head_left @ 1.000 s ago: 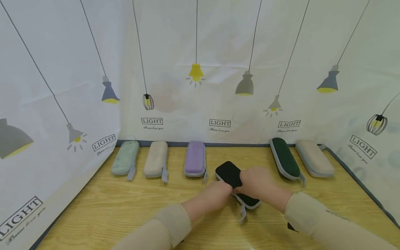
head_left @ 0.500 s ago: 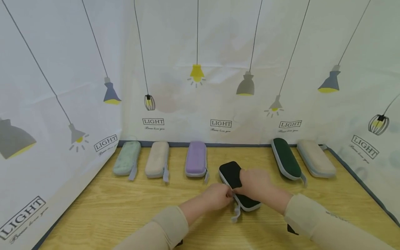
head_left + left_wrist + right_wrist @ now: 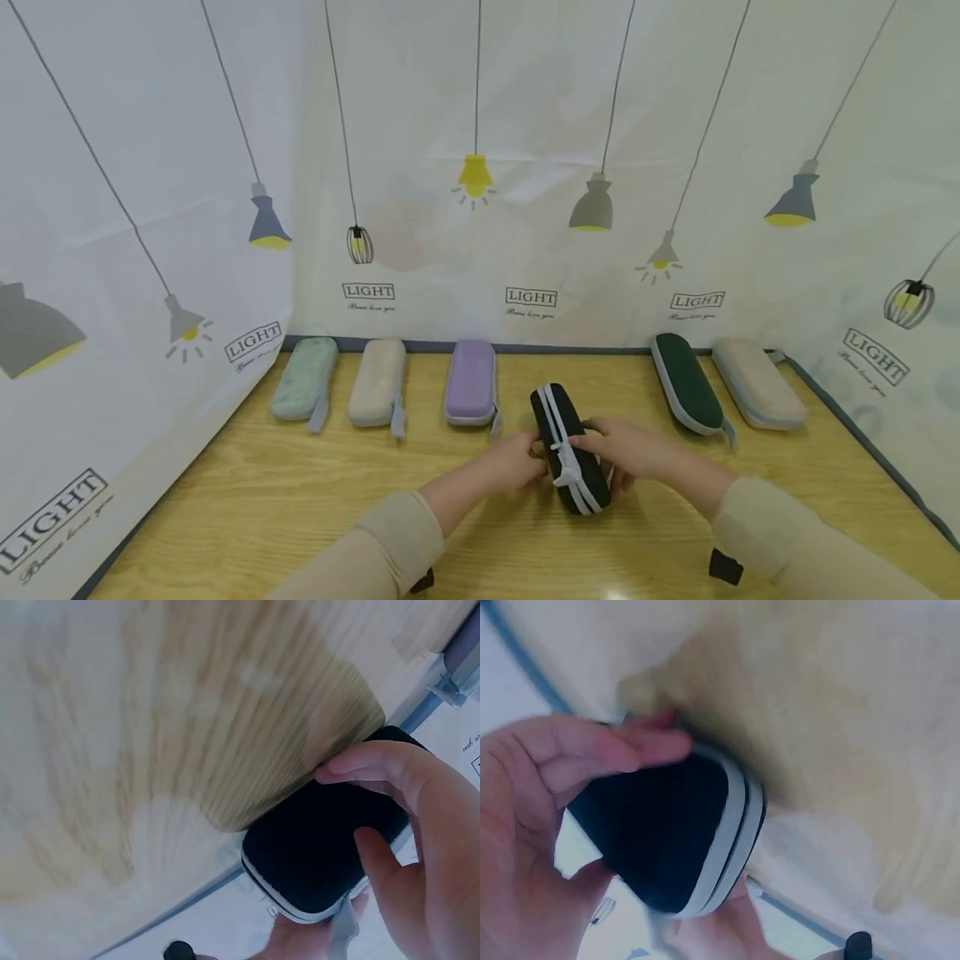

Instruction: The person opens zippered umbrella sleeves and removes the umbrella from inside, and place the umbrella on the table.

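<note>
A black zippered case [image 3: 566, 450] stands tipped on its long side on the table, its pale grey double zipper band and pull tab facing up. My left hand [image 3: 517, 461] holds it from the left; in the left wrist view the fingers and thumb [image 3: 367, 844] lie against its black face [image 3: 319, 840]. From the right, my right hand [image 3: 633, 450] grips it, thumb over the zipper side and other fingers down its far face. The right wrist view shows curled fingers [image 3: 656, 746] at the edge of the case [image 3: 667, 825]. Its underside is hidden.
Along the back of the wooden table [image 3: 285, 517] lie similar cases: mint [image 3: 303, 379], cream [image 3: 377, 382], purple [image 3: 470, 379], dark green [image 3: 684, 379] and beige [image 3: 757, 382]. A white lamp-printed cloth [image 3: 420, 183] hangs behind and at both sides.
The black case has been turned from lying flat onto its side, so its zipper band now faces up. My right hand has shifted to its right side; the left stays at its left.
</note>
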Tool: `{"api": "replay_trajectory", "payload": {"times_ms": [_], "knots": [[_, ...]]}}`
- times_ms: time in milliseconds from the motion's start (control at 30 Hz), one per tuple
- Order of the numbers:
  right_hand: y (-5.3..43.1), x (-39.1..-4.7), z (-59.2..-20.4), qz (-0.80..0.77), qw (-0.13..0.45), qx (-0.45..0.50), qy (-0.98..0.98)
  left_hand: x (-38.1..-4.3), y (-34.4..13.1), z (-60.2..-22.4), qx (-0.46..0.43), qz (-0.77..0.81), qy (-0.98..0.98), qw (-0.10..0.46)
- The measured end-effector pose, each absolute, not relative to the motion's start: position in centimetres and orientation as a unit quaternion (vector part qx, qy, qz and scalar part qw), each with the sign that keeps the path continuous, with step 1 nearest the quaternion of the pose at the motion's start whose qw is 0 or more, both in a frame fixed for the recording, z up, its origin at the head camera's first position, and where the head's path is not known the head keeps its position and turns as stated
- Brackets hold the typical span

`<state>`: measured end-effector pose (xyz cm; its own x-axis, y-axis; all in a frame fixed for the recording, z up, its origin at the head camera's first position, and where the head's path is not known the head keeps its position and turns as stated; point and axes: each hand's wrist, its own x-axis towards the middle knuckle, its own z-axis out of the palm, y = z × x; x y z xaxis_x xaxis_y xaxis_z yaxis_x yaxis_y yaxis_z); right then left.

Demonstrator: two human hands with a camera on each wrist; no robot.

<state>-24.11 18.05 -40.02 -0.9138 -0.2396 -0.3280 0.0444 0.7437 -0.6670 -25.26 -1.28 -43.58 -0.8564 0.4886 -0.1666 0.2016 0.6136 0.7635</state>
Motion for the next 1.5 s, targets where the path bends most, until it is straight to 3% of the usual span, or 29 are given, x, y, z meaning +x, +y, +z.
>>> {"api": "replay_trajectory", "payload": {"times_ms": [100, 333, 533, 700, 1033, 1500], "knots": [[18.2, -23.7, -40.2, -0.406, 0.209, -0.047, 0.888, -25.3, -1.1, -43.5, 0.163, 0.472, 0.842, 0.203], [18.1, -23.6, -39.6, -0.361, 0.141, -0.020, 0.921, -24.9, -0.6, -42.7, 0.132, 0.540, 0.806, 0.206], [18.1, -23.5, -39.4, -0.330, 0.150, 0.005, 0.932, -24.7, -0.3, -42.7, 0.155, 0.514, 0.822, 0.191], [18.3, -23.2, -39.1, -0.312, 0.128, -0.003, 0.941, -24.6, -0.2, -43.2, 0.122, 0.559, 0.797, 0.194], [18.0, -22.6, -40.3, -0.410, 0.139, -0.031, 0.901, -24.9, -0.9, -43.8, 0.083, 0.578, 0.790, 0.189], [17.9, -22.9, -40.9, -0.381, 0.132, -0.051, 0.914, -24.6, -1.3, -41.4, 0.050, 0.608, 0.767, 0.198]]}}
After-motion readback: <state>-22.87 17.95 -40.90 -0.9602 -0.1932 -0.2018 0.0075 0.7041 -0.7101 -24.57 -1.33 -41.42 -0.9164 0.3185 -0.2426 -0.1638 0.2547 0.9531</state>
